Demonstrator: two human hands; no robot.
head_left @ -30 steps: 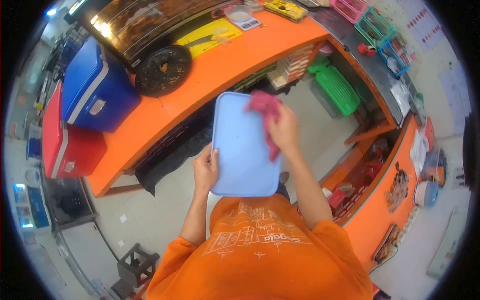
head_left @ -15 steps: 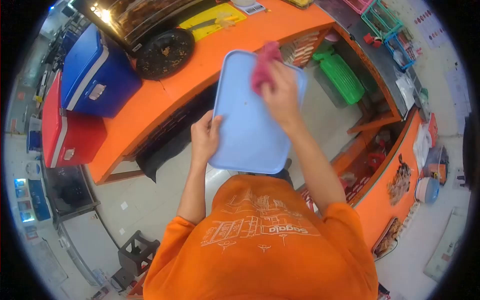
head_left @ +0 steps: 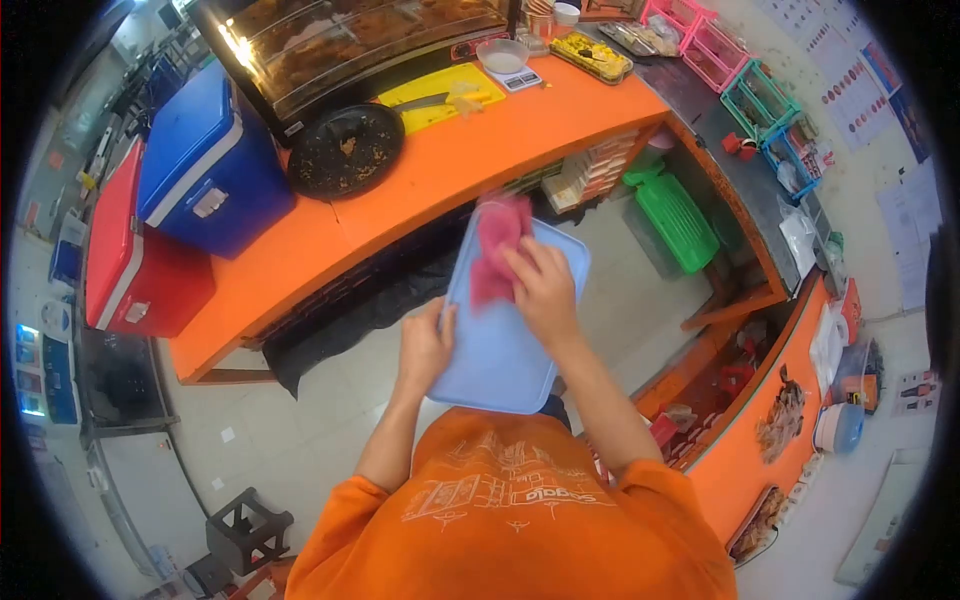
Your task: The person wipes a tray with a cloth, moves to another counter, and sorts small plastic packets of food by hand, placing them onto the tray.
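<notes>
A light blue tray (head_left: 490, 355) is held in front of my body, its long side pointing away from me. My left hand (head_left: 427, 345) grips its left edge, thumb on the upper face and the fingers hidden beneath. On the tray's far half, a dark pink cloth (head_left: 500, 250) lies bunched, slightly blurred by motion. My right hand (head_left: 543, 290) is closed on the cloth and presses it against the tray surface.
An orange counter (head_left: 430, 185) curves ahead, carrying a black round pan (head_left: 346, 150), a yellow cutting board (head_left: 440, 97) with a knife, a blue cooler (head_left: 215, 165) and a red cooler (head_left: 150, 265). A green bin (head_left: 678, 220) stands below at right; a dark stool (head_left: 248, 530) is at lower left.
The tray has come lower and closer to my body. My right hand has shifted the cloth from the tray's upper right toward its upper left. The view has tilted up, showing more counter.
</notes>
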